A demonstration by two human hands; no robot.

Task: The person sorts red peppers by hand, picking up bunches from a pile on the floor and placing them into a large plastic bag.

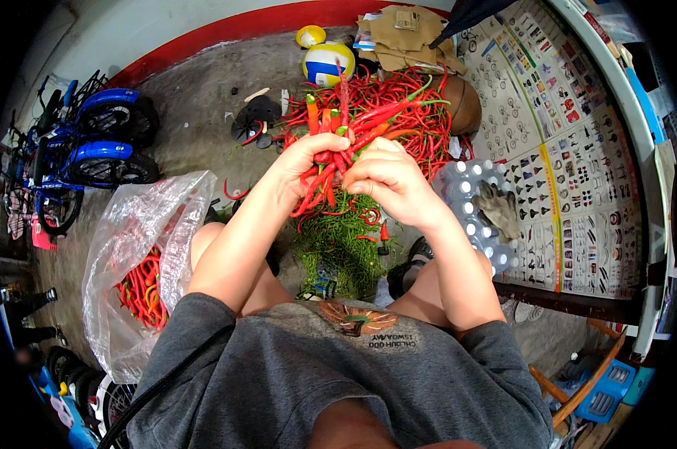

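A bunch of long red chili peppers [325, 179] is gripped in my left hand [314, 155], some pointing up and others hanging below the fingers. My right hand [387, 173] is closed right beside it, its fingertips at the stem ends of the bunch. Whether those fingers pinch a stem or a pepper is hidden. Behind my hands lies a big heap of red chili peppers [427, 105] on the floor. Beneath them is a pile of green stems [342, 254] between my legs.
To the left stands a clear plastic bag [121, 224] with red peppers inside. A pack of bottles [458, 183] with grey gloves [497, 211] on it is at the right. Beyond are a volleyball [328, 64], cardboard [409, 34] and a brown ball [464, 106]. Blue bicycles [103, 135] stand far left.
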